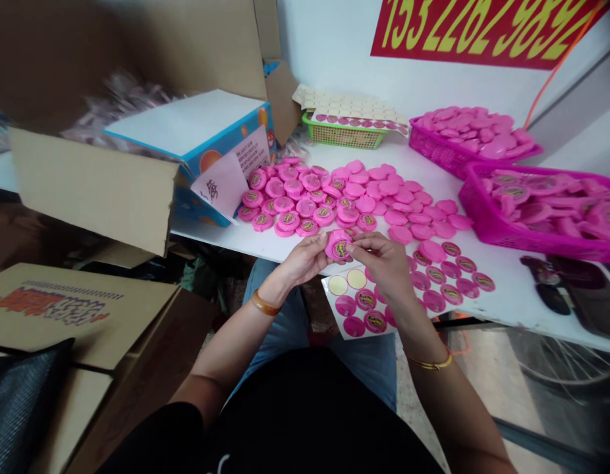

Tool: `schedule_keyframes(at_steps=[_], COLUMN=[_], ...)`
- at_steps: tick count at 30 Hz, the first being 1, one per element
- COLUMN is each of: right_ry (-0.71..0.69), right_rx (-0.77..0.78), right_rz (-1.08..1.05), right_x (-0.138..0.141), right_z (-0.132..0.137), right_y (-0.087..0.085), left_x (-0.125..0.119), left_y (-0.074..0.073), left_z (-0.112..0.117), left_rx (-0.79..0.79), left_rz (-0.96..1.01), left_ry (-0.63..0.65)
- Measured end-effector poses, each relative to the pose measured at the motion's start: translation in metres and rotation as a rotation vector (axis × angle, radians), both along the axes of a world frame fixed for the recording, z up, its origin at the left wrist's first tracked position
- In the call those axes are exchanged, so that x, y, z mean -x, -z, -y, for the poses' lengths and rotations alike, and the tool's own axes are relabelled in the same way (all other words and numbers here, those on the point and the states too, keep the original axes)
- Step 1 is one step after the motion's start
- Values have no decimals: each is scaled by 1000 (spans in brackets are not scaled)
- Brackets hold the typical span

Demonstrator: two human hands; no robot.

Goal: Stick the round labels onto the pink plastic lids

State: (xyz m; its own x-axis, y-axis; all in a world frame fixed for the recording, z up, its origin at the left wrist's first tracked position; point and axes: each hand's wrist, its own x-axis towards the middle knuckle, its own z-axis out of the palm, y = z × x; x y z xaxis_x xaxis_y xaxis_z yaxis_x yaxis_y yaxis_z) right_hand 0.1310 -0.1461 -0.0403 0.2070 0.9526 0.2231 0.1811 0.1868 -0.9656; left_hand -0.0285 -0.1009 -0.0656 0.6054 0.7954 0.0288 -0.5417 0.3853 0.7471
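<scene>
A round pink plastic case [337, 243] with a printed label on its face is gripped by my left hand [307, 258], thumb on its edge. My right hand [387, 263] pinches at the case's right side, fingertips on or beside the label. Under my right hand lies a sheet of round stickers [339, 284], hanging partly over the table's front edge; two of its circles are bare and yellowish. Just beyond my hands spreads a pile of labelled pink cases [305, 207]. Plain pink cases [408, 197] lie to its right.
Two magenta baskets [547, 234] of pink cases stand at the right. A green basket [344, 135] with sticker sheets sits at the back. A blue printed box [226, 164] and open cartons [92, 191] crowd the left. A phone-like dark object [594, 296] lies at the right edge.
</scene>
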Motion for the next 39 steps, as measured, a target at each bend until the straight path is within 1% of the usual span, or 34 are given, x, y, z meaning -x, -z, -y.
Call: schedule_keyframes(at_steps=[5,8,11,18,24,27,32,39], right_ry=[-1,7,18,29,37,48,80,150], right_rx=[3,-6,-6,15,13,-1,-23,-70], right_rz=[16,-7,-42,-70,-106,-114,-43,29], right_x=[0,1,2,3,5,7,9,12], right_z=[0,0,0,0,0,1,2,5], right_y=[-3,-1,1,1,1,1,0,4], left_x=[-1,-1,-2,-4,-4,-4,-5,-6], left_y=[1,-1,-2,-3,-1,-2,-3,-1], left_z=[0,1,2,3,3,3,5,6], left_rx=[-8,0,1,72,-2,9,83,75], left_rz=[19,3,29,52,49,27,48,44], left_ry=[-7,-17,-15,-24,-11,-29,-48,-84])
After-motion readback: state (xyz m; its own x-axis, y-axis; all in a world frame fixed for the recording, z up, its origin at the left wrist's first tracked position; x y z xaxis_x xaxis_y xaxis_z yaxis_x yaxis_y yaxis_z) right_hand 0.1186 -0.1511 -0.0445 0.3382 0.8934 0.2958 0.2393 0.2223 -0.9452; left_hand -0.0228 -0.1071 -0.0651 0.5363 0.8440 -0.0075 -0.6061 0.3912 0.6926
